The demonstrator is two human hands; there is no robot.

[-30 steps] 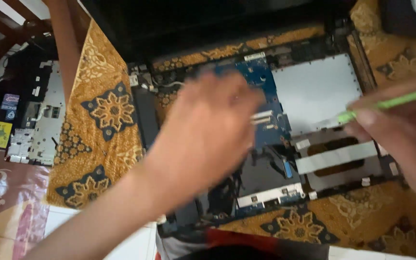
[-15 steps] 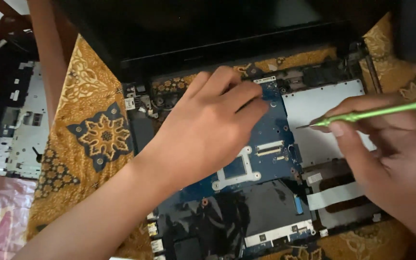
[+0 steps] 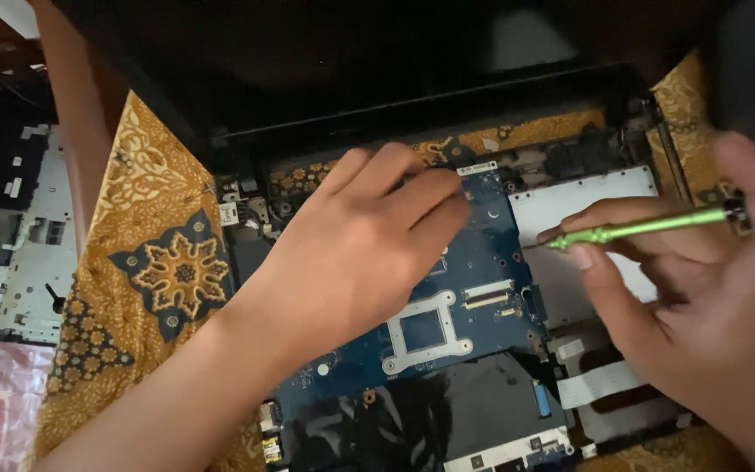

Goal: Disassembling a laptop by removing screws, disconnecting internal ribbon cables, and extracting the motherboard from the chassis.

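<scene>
An opened laptop base (image 3: 596, 197) lies on a yellow patterned cloth, its blue circuit board (image 3: 491, 280) exposed with a silver square bracket (image 3: 423, 332) on it. My left hand (image 3: 369, 249) rests flat on the board's upper left part, fingers pointing at the board's top edge. My right hand (image 3: 692, 306) holds a thin green screwdriver (image 3: 640, 229) nearly level, its tip pointing left toward the board's right edge. The dark lid (image 3: 395, 61) of the laptop stands open behind.
The yellow and dark blue patterned cloth (image 3: 168, 271) covers the table. A removed grey and black laptop panel (image 3: 10, 253) lies at the left edge. A white flat ribbon cable (image 3: 596, 385) sits at the lower right of the base.
The view has closed in on the laptop. My left hand has settled on the upper part of the board. The screwdriver has come lower and closer to the board.
</scene>
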